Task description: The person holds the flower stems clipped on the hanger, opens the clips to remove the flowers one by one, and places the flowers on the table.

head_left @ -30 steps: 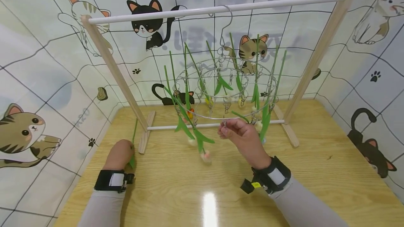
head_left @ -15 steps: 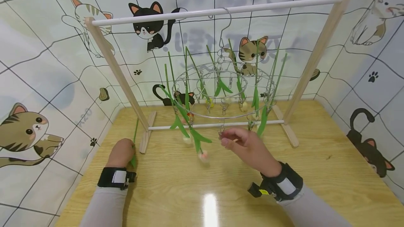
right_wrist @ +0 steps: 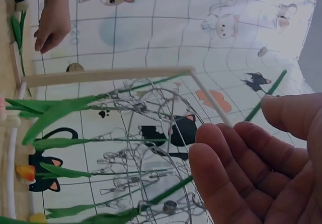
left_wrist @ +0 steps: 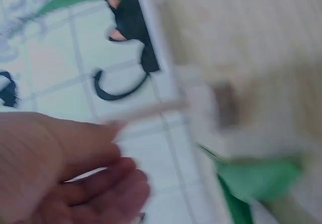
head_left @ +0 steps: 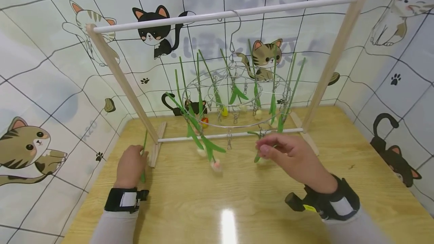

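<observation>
My right hand (head_left: 288,157) is raised in front of the drying rack's wire rings (head_left: 234,125), fingers loosely bent and apart, holding nothing. In the right wrist view a green stem (right_wrist: 166,191) passes behind its fingers. Just left of its fingertips hangs a tulip with green leaves (head_left: 257,157), partly covered. A bare clip (head_left: 229,140) dangles from the front of the outer ring. My left hand (head_left: 130,166) hovers low at the table's left, beside a tulip (left_wrist: 261,178) lying there. Its fingers are loosely curled, with nothing visible between them.
A wooden stand with a white top bar (head_left: 190,19) carries the wire hanger hook (head_left: 236,25). Several tulips hang flower-down from the rings, including a pink one (head_left: 216,165) at the front. Wooden feet (head_left: 157,146) stand on the table (head_left: 190,206); a cat-print cloth surrounds it.
My right hand has left the front clip and moved right, toward the hanging tulip there. The rings have turned slightly. My left hand has shifted a little off the lying tulip.
</observation>
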The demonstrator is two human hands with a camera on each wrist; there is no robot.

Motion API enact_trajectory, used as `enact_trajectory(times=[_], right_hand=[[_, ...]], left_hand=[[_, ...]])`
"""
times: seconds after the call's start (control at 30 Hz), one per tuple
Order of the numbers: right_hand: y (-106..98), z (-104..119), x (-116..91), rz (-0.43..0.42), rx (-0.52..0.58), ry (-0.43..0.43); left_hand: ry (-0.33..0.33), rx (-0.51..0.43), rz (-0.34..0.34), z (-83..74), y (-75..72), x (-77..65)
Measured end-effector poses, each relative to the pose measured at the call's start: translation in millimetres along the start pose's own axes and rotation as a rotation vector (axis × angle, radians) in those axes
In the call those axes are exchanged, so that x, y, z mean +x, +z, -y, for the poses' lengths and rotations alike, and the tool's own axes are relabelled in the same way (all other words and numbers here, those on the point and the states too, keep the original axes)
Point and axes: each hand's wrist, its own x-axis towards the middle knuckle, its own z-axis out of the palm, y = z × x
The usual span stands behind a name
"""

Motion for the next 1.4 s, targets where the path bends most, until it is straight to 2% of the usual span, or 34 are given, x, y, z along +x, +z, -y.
enact_trajectory(times=[0.1, 0.17, 0.3, 0.4, 0.47, 0.53, 0.6, 0.7, 0.77, 0.9, 1.0, 1.1, 1.17, 1.33, 1.4], right_hand=[[-11, -1, 3, -0.092, 0.015, 0.0], [-16, -3, 5, -0.15, 0.029, 0.032], [-21, -9, 8, -0.224, 0.047, 0.066], [-21, -15, 10, -0.244, 0.049, 0.062], [-20, -17, 11, -0.245, 0.056, 0.054], [-20, -19, 12, -0.245, 0.065, 0.049], [-19, -20, 13, -0.243, 0.071, 0.049], [-17, -21, 14, -0.236, 0.074, 0.054], [-17, -22, 14, -0.229, 0.069, 0.056], [-15, -24, 15, -0.215, 0.062, 0.051], [-14, -25, 16, -0.211, 0.064, 0.05], [-12, -26, 16, -0.209, 0.067, 0.047], [-12, -27, 16, -0.21, 0.068, 0.046], [-11, -29, 17, -0.214, 0.063, 0.05], [-11, -30, 17, -0.211, 0.06, 0.051]], left_hand=[[0.053, -0.05, -0.139, -23.9, -4.9, -3.9], [0.123, -0.086, -0.22, -42.2, -7.1, -7.4], [0.359, -0.156, -0.332, -80.7, -6.7, -19.6], [0.55, -0.187, -0.356, -111.6, -3.9, -32.8], [0.652, -0.207, -0.343, -132.1, -2.1, -42.2], [0.728, -0.247, -0.303, -151.8, 0.9, -50.8], [0.773, -0.297, -0.238, -169.3, 5.9, -57.4], [0.778, -0.382, -0.105, -191.0, 17.8, -62.3], [0.738, -0.43, -0.002, -203.1, 26.9, -63.2], [0.61, -0.509, 0.198, -225.0, 45.6, -63.1], [0.49, -0.59, 0.303, -239.8, 59.3, -63.6], [0.397, -0.704, 0.325, -251.9, 72.1, -64.0], [0.378, -0.779, 0.298, -259.0, 79.5, -63.6], [0.445, -0.876, 0.176, -271.3, 91.1, -60.1], [0.461, -0.911, 0.147, -273.6, 92.6, -58.8]])
